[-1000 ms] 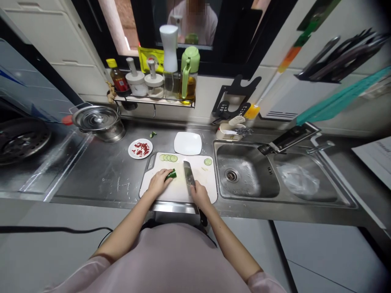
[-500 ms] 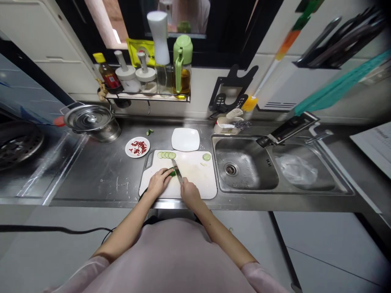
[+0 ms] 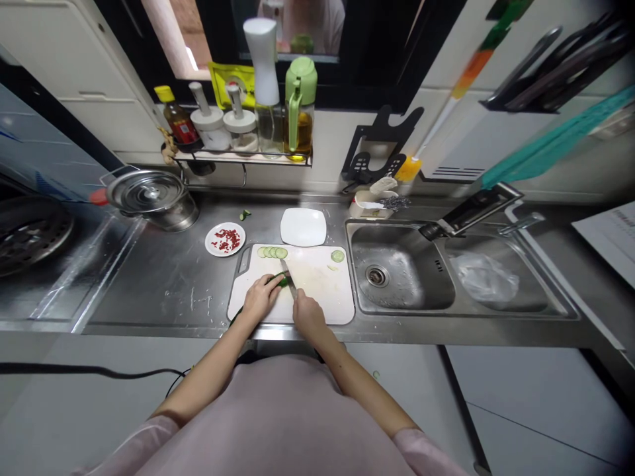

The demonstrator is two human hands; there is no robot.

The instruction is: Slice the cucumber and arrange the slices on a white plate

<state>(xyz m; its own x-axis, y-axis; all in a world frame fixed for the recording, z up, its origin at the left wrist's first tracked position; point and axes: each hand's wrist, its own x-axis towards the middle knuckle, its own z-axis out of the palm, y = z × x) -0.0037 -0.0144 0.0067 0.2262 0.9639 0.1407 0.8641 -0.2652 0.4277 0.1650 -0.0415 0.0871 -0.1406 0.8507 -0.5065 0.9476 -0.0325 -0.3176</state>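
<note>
On the white cutting board (image 3: 322, 291) my left hand (image 3: 260, 297) is closed over a short green cucumber piece (image 3: 282, 281), pinning it down. My right hand (image 3: 307, 313) grips the handle of a knife (image 3: 287, 275), whose blade stands against the cucumber's cut end. A row of cucumber slices (image 3: 274, 252) lies along the board's far edge. One loose slice (image 3: 338, 256) sits at the board's far right corner.
A small plate of chopped red chilli (image 3: 225, 239) and a white square plate (image 3: 303, 227) lie behind the board. A lidded steel pot (image 3: 149, 196) stands at the left, a steel sink (image 3: 401, 277) at the right. A condiment shelf (image 3: 248, 155) runs along the wall.
My right hand brought the knife leftward from the middle of the board onto the cucumber's end. My left hand kept its hold on the cucumber. The camera view shifted slightly.
</note>
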